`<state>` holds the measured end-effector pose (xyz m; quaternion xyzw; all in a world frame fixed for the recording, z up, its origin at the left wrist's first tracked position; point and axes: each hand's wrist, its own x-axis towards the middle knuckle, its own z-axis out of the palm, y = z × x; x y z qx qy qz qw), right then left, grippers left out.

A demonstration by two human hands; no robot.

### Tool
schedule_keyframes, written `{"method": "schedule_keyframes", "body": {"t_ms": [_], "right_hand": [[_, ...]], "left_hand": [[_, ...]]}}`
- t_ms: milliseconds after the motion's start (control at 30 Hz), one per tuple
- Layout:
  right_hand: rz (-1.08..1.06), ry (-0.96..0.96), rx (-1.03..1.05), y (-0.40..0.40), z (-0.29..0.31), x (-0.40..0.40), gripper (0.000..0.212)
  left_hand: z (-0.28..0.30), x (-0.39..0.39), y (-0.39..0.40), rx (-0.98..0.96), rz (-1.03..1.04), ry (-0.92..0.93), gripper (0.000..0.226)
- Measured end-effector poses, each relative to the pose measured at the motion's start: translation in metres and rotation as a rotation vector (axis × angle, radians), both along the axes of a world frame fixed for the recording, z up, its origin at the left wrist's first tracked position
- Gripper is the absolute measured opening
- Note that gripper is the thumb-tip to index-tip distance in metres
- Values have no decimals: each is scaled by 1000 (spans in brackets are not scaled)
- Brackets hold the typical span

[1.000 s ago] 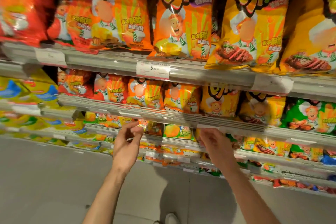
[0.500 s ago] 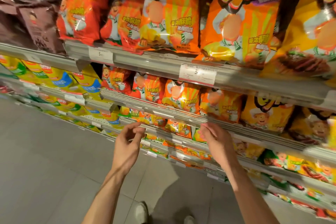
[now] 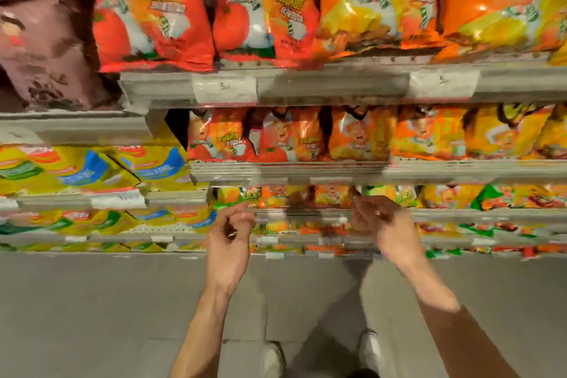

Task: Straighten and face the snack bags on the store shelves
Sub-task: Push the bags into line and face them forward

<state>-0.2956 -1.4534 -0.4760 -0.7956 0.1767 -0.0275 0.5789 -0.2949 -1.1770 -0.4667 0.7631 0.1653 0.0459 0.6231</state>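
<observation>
Presently both grips hang half-curled and empty, left hand [image 3: 230, 235] and right hand [image 3: 385, 225] just before the glossy orange snack bags [image 3: 331, 195] on the grey metal third shelf [image 3: 306, 212]; a blind grab risks toppling neighbouring bags forward.

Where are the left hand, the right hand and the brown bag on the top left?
left hand [image 3: 228, 236]: head view, on the back of the hand.
right hand [image 3: 388, 224]: head view, on the back of the hand.
brown bag [image 3: 46, 49]: head view, on the middle of its front face.
</observation>
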Motion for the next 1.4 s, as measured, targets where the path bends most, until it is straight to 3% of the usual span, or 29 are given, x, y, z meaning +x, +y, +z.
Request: {"method": "schedule_keyframes", "body": {"t_ms": [167, 333, 567, 700, 833, 933, 967, 1067, 1400], "right_hand": [[-17, -20, -47, 26, 1, -24, 17], [-47, 18, 66, 25, -15, -28, 11], [4, -19, 29, 3, -69, -10, 19], [25, -130, -40, -7, -111, 16, 9], [14, -265, -185, -12, -159, 56, 23], [-38, -461, -344, -15, -187, 89, 5], [-48, -539, -435, -17, -198, 100, 12], [-72, -621, -674, -19, -229, 126, 27], [-143, -742, -840, -12, -261, 141, 34]], "left_hand": [[-22, 3, 23, -14, -41, 21, 13], [-34, 5, 11, -58, -68, 64, 17], [-78, 18, -17, 53, -94, 15, 17], [-123, 40, -28, 155, -113, -48, 27], [-167, 82, -28, 343, -135, -197, 52], [-202, 116, -27, 530, -103, -311, 70], [-213, 128, -26, 578, -89, -327, 75], [-238, 152, -26, 672, -85, -417, 70], [-270, 168, -38, 710, -23, -656, 60]]}}
